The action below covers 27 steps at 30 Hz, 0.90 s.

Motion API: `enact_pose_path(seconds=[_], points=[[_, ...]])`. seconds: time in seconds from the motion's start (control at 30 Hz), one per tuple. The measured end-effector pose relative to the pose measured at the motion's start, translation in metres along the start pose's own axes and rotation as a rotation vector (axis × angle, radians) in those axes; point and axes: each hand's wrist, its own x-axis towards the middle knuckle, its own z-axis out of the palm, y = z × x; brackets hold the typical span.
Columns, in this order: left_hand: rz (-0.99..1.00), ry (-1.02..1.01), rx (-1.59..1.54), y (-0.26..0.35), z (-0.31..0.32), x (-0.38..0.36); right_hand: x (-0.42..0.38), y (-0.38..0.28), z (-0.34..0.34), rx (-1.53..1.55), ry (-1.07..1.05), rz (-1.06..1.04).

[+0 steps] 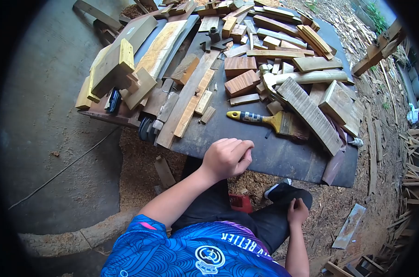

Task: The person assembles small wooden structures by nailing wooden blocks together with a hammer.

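Observation:
My left hand [229,158] is closed in a fist just over the near edge of the dark tabletop [274,154]. Its thumb presses against the curled fingers, and the inside of the fist is hidden. My right hand [297,211] rests by my right knee, fingers folded in, with nothing showing in it. Beyond my left fist lies a paintbrush [265,121] with a yellow and black handle, its bristles partly against wood. A hammer [306,77] with a pale wooden handle lies among the blocks. Two reddish wood blocks [242,83] sit nearby.
Long wood strips [195,102] run along the table's left part. A thick beam with yellow edges [117,69] stands at the far left. A dark metal fitting [214,40] sits farther back. A red object [240,203] is on the ground between my legs, and wood scraps and shavings cover the ground.

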Motion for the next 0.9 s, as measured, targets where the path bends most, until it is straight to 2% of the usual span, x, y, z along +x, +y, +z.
enact_pose_path(seconds=[0.2,0.9], points=[[0.002,-0.001,-0.004,-0.001,0.000,-0.001,0.001,0.002,0.004,-0.011,0.051,-0.055],[-0.018,0.006,-0.030,0.007,-0.001,0.007,0.001,-0.010,-0.006,-0.067,-0.004,0.029]])
